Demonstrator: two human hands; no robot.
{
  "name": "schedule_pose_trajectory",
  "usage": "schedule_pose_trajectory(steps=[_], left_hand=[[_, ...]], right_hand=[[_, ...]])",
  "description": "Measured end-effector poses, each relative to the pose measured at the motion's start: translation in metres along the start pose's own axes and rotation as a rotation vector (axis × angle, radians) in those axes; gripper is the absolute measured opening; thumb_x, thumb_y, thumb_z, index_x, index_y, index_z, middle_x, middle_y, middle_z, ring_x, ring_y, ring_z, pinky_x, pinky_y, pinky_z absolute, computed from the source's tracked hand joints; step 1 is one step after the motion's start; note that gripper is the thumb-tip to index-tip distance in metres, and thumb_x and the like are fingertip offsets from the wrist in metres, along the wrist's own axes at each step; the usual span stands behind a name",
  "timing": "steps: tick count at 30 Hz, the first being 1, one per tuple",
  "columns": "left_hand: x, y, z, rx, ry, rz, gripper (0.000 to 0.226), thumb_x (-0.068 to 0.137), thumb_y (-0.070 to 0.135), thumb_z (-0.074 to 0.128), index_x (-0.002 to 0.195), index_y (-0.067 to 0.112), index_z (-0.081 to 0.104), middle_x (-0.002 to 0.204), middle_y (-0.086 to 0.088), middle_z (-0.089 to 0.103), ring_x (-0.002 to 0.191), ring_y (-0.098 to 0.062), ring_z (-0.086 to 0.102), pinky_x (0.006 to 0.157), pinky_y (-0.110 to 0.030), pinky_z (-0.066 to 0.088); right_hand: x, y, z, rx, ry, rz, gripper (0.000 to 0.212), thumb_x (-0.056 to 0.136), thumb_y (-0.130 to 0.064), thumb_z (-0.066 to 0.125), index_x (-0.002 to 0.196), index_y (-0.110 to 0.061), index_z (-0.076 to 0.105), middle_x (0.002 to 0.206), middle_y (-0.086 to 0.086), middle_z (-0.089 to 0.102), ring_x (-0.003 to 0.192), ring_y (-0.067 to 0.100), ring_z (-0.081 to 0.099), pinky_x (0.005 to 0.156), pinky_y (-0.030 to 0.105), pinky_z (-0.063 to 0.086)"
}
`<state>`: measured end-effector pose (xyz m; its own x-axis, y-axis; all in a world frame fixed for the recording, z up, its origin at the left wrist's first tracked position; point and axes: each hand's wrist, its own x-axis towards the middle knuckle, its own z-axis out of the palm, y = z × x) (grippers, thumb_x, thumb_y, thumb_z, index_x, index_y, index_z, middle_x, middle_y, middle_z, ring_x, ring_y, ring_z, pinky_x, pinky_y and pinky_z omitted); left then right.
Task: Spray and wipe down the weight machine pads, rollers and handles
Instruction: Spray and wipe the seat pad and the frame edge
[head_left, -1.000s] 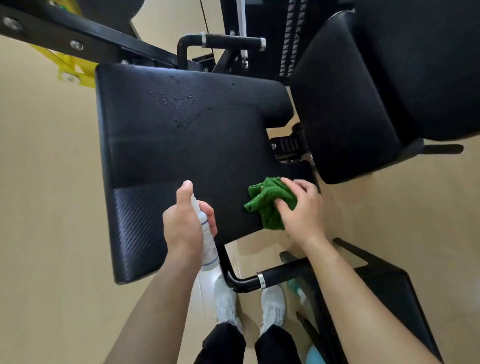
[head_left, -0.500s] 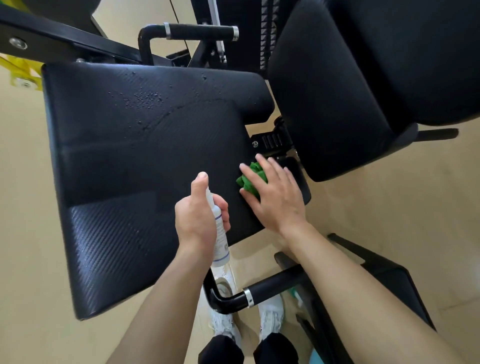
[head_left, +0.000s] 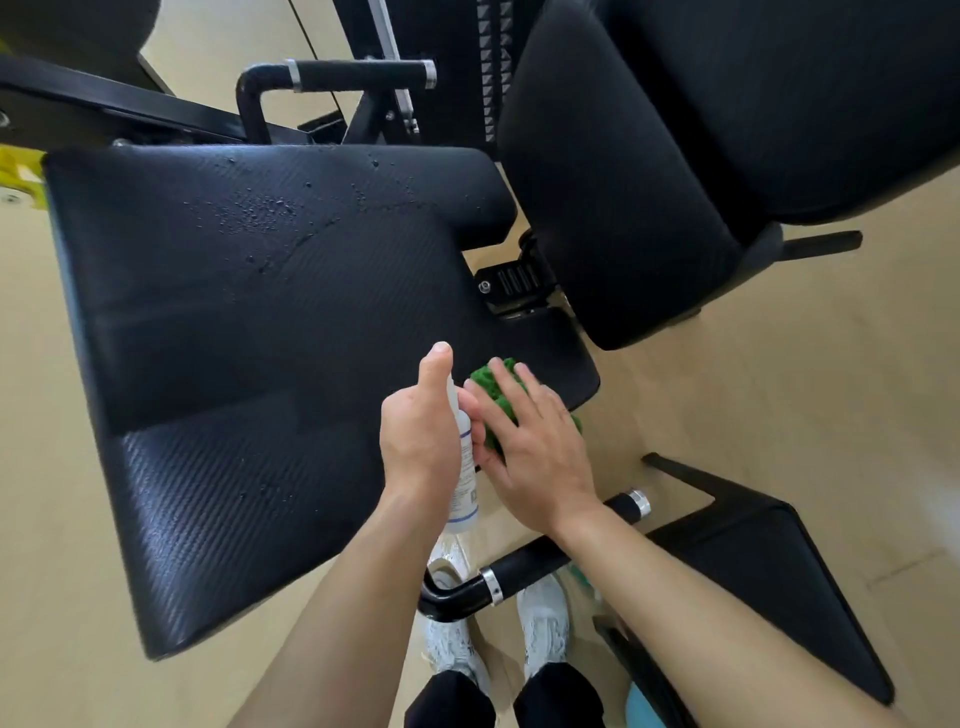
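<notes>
Two hands close together at the near right corner of the black seat pad. Left hand wrapped round a white spray bottle, thumb up at its top. Right hand flat, fingers straight, pressing a green cloth onto the pad's edge. Droplets beaded on the pad's far part. Black handle just below the wrists.

We find the seat pad at left and the back pad just right of it, with the far handle behind the seat pad and the near handle before it, above our shoes. At the seat pad's near right corner the cloth lies under our right grip, and our left grip, around the spray bottle, sits just left of it.
</notes>
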<state>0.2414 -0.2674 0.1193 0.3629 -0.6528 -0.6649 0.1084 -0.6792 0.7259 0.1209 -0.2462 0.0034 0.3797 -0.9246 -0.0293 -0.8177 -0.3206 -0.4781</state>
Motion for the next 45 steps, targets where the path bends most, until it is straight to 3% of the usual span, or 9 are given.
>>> schedule_pose_trajectory(steps=[3, 7, 14, 19, 23, 27, 35, 39, 45], left_hand=[[-0.001, -0.001, -0.011, 0.010, 0.038, 0.000, 0.065, 0.102, 0.051, 0.050, 0.053, 0.009, 0.058, 0.049, -0.006, 0.054, 0.042, -0.018, 0.051, 0.047, -0.027, 0.045], [-0.004, -0.002, -0.041, 0.015, 0.121, -0.022, 0.065, 0.102, 0.053, 0.048, 0.055, 0.009, 0.059, 0.051, -0.005, 0.056, 0.044, -0.018, 0.053, 0.049, -0.028, 0.046], [-0.030, -0.001, -0.099, -0.190, 0.423, -0.080, 0.065, 0.100, 0.054, 0.050, 0.058, 0.006, 0.061, 0.050, -0.009, 0.058, 0.041, -0.020, 0.052, 0.056, -0.032, 0.048], [-0.060, -0.010, -0.128, -0.249, 0.497, -0.179, 0.064, 0.100, 0.053, 0.051, 0.054, 0.008, 0.056, 0.047, -0.005, 0.054, 0.043, -0.020, 0.049, 0.052, -0.029, 0.044], [-0.077, -0.015, -0.137, -0.274, 0.531, -0.213, 0.061, 0.100, 0.050, 0.052, 0.057, 0.008, 0.056, 0.049, -0.005, 0.054, 0.045, -0.020, 0.049, 0.052, -0.028, 0.045], [-0.085, -0.014, -0.138, -0.238, 0.561, -0.232, 0.058, 0.100, 0.048, 0.052, 0.059, 0.007, 0.056, 0.047, -0.004, 0.054, 0.041, -0.017, 0.048, 0.042, -0.022, 0.045], [-0.082, -0.014, -0.141, -0.110, 0.643, -0.179, 0.051, 0.099, 0.037, 0.046, 0.059, 0.006, 0.054, 0.056, -0.007, 0.056, 0.051, -0.019, 0.051, 0.049, -0.026, 0.042], [-0.080, -0.012, -0.146, -0.137, 0.694, -0.153, 0.057, 0.100, 0.046, 0.049, 0.062, 0.005, 0.059, 0.053, -0.005, 0.057, 0.048, -0.018, 0.053, 0.054, -0.030, 0.046], [-0.068, 0.008, -0.167, -0.110, 0.734, -0.080, 0.064, 0.097, 0.054, 0.049, 0.051, 0.010, 0.056, 0.048, -0.004, 0.057, 0.053, -0.027, 0.057, 0.064, -0.039, 0.052]], right_hand=[[0.027, 0.023, -0.009, -0.020, -0.022, -0.107, 0.053, 0.100, -0.052, 0.039, 0.151, -0.035, 0.043, 0.161, -0.001, 0.036, 0.149, 0.026, 0.031, 0.111, 0.047, 0.040], [0.051, 0.004, -0.013, -0.052, 0.046, 0.215, 0.054, 0.102, -0.053, 0.038, 0.152, -0.033, 0.040, 0.162, -0.001, 0.033, 0.149, 0.023, 0.031, 0.109, 0.043, 0.043], [0.035, -0.113, 0.003, 0.059, 0.170, -0.303, 0.037, 0.099, -0.040, 0.053, 0.127, -0.023, 0.069, 0.139, 0.001, 0.063, 0.117, 0.022, 0.066, 0.079, 0.034, 0.059], [0.031, -0.123, -0.032, 0.538, 0.166, 0.299, 0.037, 0.094, -0.045, 0.065, 0.122, -0.021, 0.060, 0.112, -0.006, 0.068, 0.099, 0.017, 0.065, 0.085, 0.036, 0.054], [0.036, -0.123, -0.051, 1.351, 0.108, 0.928, 0.036, 0.096, -0.049, 0.059, 0.104, -0.016, 0.071, 0.106, 0.006, 0.074, 0.095, 0.022, 0.071, 0.087, 0.043, 0.059], [0.031, -0.124, -0.065, 1.990, -0.112, 1.054, 0.052, 0.099, -0.051, 0.039, 0.123, -0.015, 0.067, 0.120, 0.013, 0.071, 0.109, 0.033, 0.069, 0.085, 0.044, 0.058], [0.037, -0.127, -0.068, 1.498, 0.030, 0.702, 0.039, 0.093, -0.038, 0.053, 0.128, -0.023, 0.061, 0.123, 0.011, 0.067, 0.103, 0.027, 0.066, 0.083, 0.055, 0.059], [0.031, -0.144, -0.040, 0.652, -0.008, 0.131, 0.056, 0.094, -0.027, 0.055, 0.148, -0.028, 0.044, 0.146, 0.004, 0.046, 0.125, 0.022, 0.053, 0.105, 0.041, 0.046], [0.027, -0.188, 0.025, 0.200, -0.119, -0.807, 0.044, 0.103, -0.036, 0.044, 0.143, -0.023, 0.055, 0.158, 0.009, 0.041, 0.145, 0.045, 0.032, 0.116, 0.055, 0.029]])
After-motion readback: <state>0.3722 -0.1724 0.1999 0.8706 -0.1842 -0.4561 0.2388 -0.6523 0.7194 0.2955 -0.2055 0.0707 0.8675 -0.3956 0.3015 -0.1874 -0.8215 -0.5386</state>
